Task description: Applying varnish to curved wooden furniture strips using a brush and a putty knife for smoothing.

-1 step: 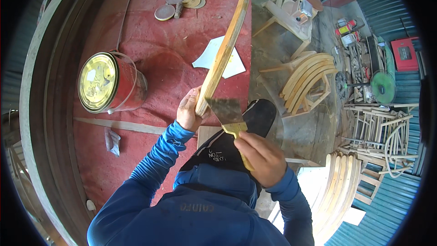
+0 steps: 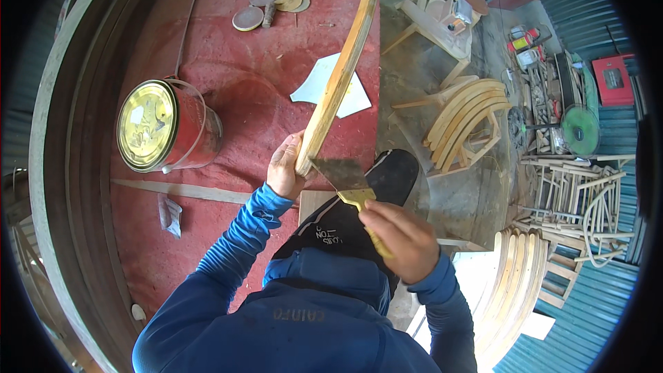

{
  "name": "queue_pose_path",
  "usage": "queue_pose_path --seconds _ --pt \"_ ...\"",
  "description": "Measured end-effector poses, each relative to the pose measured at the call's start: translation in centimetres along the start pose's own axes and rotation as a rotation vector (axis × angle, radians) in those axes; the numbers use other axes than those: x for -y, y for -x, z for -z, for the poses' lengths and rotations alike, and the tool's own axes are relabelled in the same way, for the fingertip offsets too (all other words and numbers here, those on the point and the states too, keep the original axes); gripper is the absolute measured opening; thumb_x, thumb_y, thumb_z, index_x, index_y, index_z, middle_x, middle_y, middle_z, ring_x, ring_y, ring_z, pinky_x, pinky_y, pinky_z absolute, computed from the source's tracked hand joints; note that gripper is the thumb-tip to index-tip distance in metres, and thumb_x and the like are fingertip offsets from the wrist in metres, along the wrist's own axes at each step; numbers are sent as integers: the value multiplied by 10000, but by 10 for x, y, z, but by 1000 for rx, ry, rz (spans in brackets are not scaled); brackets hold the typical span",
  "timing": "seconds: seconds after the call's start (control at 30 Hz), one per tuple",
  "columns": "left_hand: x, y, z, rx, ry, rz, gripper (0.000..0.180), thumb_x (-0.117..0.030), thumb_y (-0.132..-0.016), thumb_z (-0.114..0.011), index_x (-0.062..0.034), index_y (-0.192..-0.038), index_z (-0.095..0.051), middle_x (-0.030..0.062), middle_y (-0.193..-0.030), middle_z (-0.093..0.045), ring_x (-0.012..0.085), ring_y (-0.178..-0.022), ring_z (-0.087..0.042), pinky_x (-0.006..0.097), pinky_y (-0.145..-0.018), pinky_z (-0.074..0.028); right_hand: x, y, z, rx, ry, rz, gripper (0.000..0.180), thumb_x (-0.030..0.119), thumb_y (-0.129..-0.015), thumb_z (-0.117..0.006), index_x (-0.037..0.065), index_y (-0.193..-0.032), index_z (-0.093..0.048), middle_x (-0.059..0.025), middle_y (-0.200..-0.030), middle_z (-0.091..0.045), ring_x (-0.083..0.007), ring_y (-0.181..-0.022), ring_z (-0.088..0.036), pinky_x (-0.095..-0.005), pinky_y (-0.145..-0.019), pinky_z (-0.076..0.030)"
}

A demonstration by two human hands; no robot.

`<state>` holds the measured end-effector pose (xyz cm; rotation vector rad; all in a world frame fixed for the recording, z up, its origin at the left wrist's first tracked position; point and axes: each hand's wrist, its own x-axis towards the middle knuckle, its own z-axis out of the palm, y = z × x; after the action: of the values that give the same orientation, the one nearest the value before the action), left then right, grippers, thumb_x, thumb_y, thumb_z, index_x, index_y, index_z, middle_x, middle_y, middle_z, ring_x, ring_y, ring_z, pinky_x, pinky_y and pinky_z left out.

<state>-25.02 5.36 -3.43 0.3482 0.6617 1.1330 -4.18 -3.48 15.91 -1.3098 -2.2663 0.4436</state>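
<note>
My left hand (image 2: pixel 286 167) grips the near end of a long curved wooden piece (image 2: pixel 340 76), which slants up and away across the red surface. Wrapped in my right hand (image 2: pixel 404 240) is the yellow handle of a putty knife (image 2: pixel 343 176). Its wide, stained metal blade has one corner at the wood's near end, by my left fingers. Whether the blade edge actually touches the wood I cannot tell. Beneath the wooden piece lies a white sheet (image 2: pixel 354 99) with a pointed outline.
A red can (image 2: pixel 197 135) with a yellow lid stands at left. Round discs (image 2: pixel 248 18) lie at the far side of the red surface (image 2: pixel 235 55). Curved wooden parts (image 2: pixel 466 114) are stacked at right, with more (image 2: pixel 514 283) nearer me. A green fan (image 2: pixel 580 130) stands farther right.
The putty knife and my right hand have shifted slightly down and to the right. My left hand still holds the wooden piece in nearly the same place.
</note>
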Motion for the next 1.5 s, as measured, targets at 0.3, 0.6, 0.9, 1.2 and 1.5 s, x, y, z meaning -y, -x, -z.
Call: queue_pose_path --seconds 0.3,0.6,0.9,1.2,1.5 --pt "0 22 16 -23 -49 18 459 -347 -1097 -427 11 -1366 -525 63 -903 -601 135 -640 -524 277 -538 -434 -76 -40 3 82 -929 -576 275 93 -938 -739 -40 -1174 -689 -155 -1020 -757 -192 -876 -746 -290 -779 -599" --pt "-6 34 30 -10 -54 0 465 -351 -1088 -465 28 -1351 -533 71 -829 -604 154 -574 -541 285 -534 -448 -149 -126 30 -250 -781 -485 310 124 -969 -711 -54 -1217 -659 -167 -1045 -743 -219 -851 -741 -322 -775 -623" --pt "-7 33 33 -41 -52 13 482 -351 -1092 -439 31 -1374 -519 92 -807 -581 164 -579 -504 294 -520 -427 -35 -43 -33 -77 80 167 332 39 -826 -737 12 -1155 -710 -182 -1048 -687 -315 -876 -715 -398 -753 -615" --pt "-5 28 32 -115 -80 37 483 -369 -1095 -430 27 -1349 -537 78 -837 -601 151 -595 -518 290 -518 -427 -15 -23 -12 -15 -471 -239 312 33 -870 -778 21 -1176 -719 -153 -988 -753 -219 -849 -747 -324 -740 -598" --pt "-8 28 42 -45 -169 -17 482 -367 -1094 -429 37 -1338 -532 87 -774 -577 163 -533 -494 309 -501 -410 -121 -71 6 -510 -682 -502 304 104 -998 -670 -71 -1245 -644 -156 -1038 -739 -185 -838 -735 -304 -769 -616"
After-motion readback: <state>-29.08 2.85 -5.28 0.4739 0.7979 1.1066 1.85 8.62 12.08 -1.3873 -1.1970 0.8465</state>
